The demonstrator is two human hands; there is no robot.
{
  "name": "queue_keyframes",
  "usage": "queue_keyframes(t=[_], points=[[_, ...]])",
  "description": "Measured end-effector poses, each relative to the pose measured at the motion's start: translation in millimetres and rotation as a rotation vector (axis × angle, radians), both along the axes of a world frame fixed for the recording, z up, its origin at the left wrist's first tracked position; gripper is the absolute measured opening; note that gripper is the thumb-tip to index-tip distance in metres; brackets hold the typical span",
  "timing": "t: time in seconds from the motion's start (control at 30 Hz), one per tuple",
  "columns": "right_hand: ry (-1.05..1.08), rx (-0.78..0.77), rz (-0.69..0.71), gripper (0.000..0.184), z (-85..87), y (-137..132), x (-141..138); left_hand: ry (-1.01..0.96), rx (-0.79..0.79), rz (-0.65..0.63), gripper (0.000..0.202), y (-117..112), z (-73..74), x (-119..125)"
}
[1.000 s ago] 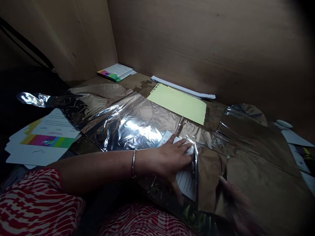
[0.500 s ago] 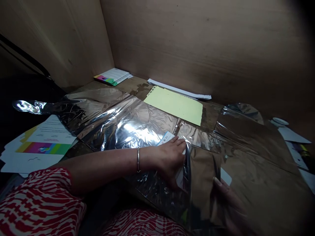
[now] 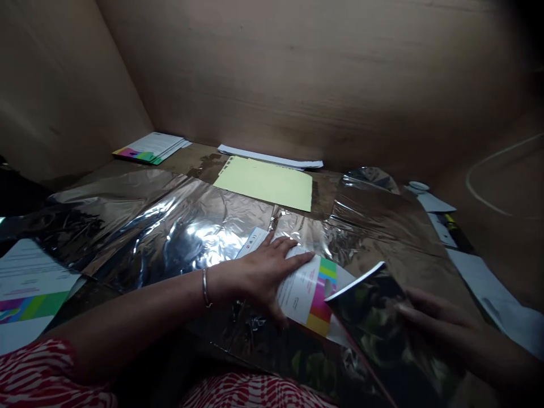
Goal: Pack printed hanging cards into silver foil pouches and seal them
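My left hand lies flat with fingers spread on a white printed card. The card has a rainbow-coloured band and a dark oval slot at its right end. Beneath it spreads a shiny metallic film. My right hand pinches a lifted flap of film, which looks dark on the side facing me. The flap's bright raised edge runs just right of the card's coloured band. Some of my right fingers are hidden behind the flap.
Behind the film lie a pale yellow sheet and a white paper strip. Printed cards are stacked at the back left, with more at the near left. A yellow-and-black tool and papers lie right. Wooden panels enclose the table.
My right hand has drawn the film flap to the right, uncovering the card's coloured end. My left hand stays on the card, fingers spread wider. The view has swung right.
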State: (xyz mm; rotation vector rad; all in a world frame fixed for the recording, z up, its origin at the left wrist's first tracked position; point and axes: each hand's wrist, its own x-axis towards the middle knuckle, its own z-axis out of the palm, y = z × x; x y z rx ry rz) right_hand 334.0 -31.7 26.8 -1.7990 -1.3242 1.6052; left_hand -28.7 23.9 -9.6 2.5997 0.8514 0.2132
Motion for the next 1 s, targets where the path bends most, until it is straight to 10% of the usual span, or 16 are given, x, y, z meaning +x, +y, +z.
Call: queue_keyframes(t=[0.1,0.37,1.0], points=[[-0.090,0.033,0.283,0.038,1.7,13.3,-5.4,0.010,-0.004,-0.003,0.131,3.1,-3.8,-1.3],[-0.325,0.254,0.505,0.034,-1.3,25.5,-37.2,0.005,0.024,-0.049,0.136,4.9,-3.2,1.2],[-0.454,0.356,0.539,0.020,-9.8,36.8,-64.7,-0.020,0.005,-0.077,0.134,7.1,-7.9,1.6]])
